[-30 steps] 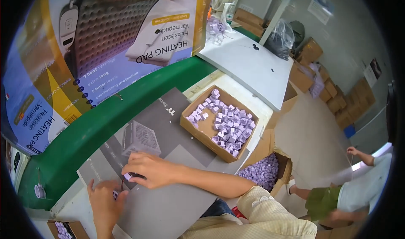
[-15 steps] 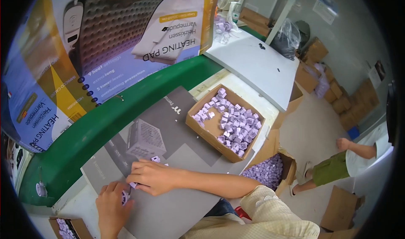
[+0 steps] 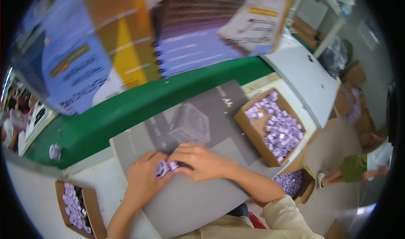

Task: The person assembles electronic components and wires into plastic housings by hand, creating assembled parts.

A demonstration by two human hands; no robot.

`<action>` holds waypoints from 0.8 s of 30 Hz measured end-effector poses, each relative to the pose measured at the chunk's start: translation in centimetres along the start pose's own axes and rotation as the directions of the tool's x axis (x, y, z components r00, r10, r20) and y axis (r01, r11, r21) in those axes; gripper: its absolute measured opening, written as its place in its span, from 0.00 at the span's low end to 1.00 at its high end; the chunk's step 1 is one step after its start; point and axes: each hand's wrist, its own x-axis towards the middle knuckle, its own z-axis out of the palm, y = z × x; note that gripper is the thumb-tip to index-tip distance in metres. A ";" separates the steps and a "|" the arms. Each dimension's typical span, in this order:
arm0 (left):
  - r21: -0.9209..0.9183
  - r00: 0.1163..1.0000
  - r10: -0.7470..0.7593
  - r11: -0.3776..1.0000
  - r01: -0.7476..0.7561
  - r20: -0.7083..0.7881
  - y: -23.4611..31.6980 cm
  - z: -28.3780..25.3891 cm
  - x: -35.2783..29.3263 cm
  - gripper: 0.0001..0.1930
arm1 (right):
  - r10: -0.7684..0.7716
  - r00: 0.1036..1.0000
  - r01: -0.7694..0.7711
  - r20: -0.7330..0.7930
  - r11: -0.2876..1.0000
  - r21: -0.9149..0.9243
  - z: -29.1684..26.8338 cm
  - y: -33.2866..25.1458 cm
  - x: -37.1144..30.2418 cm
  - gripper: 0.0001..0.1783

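My left hand (image 3: 145, 178) is closed on a lilac round ring-shaped part (image 3: 161, 168), which pokes out between its thumb and fingers. My right hand (image 3: 202, 161) pinches a small lilac plastic piece with a dark strip (image 3: 177, 165) against that part. Both hands meet over a grey printed cardboard sheet (image 3: 190, 205) lying on the table. Fingers cover much of the two pieces, so whether they are joined I cannot tell. To the right of my hands sits an open cardboard box (image 3: 253, 143) holding many small lilac block-like pieces (image 3: 283, 131).
A smaller box (image 3: 99, 213) of lilac and black pieces stands at the left. Another lilac round part (image 3: 55, 151) lies on the green ledge (image 3: 105, 121). Large printed cartons (image 3: 202, 49) rise behind it. A floor box (image 3: 310, 188) and a person in green shorts (image 3: 353, 168) are at right.
My view has swung left, so the scene sits further right. My right hand has left the sheet's surface and come against my left hand, bringing a lilac piece to the round part.
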 end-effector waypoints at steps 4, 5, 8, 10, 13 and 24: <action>0.047 0.996 -0.003 0.999 0.007 -0.087 0.4 0.5 -0.2 0.17 | 0.126 0.989 -0.128 -0.075 0.992 -0.020 -0.2 -0.5 0.2 0.16; 0.043 0.996 -0.022 0.999 0.026 -0.092 0.4 0.8 -0.1 0.17 | 0.182 0.978 -0.187 -0.103 0.982 -0.039 -0.1 -0.5 0.2 0.15; 0.074 0.993 0.014 0.997 -0.006 -0.116 0.4 0.9 -0.3 0.16 | 0.245 0.966 -0.248 -0.082 0.968 -0.033 -0.1 -0.8 0.2 0.14; 0.093 0.998 -0.022 0.995 0.027 -0.056 0.8 0.6 -0.4 0.15 | 0.274 0.960 -0.275 -0.064 0.961 -0.014 -0.1 -1.0 0.3 0.14; 0.100 0.998 0.004 0.995 0.002 -0.058 0.6 0.7 -0.5 0.13 | 0.298 0.955 -0.298 0.007 0.955 -0.012 -0.2 -1.4 0.2 0.15; 0.022 0.988 -0.072 0.997 0.076 -0.135 0.8 0.9 0.0 0.09 | 0.417 0.904 -0.391 0.096 0.896 -0.209 -1.0 -3.2 0.4 0.15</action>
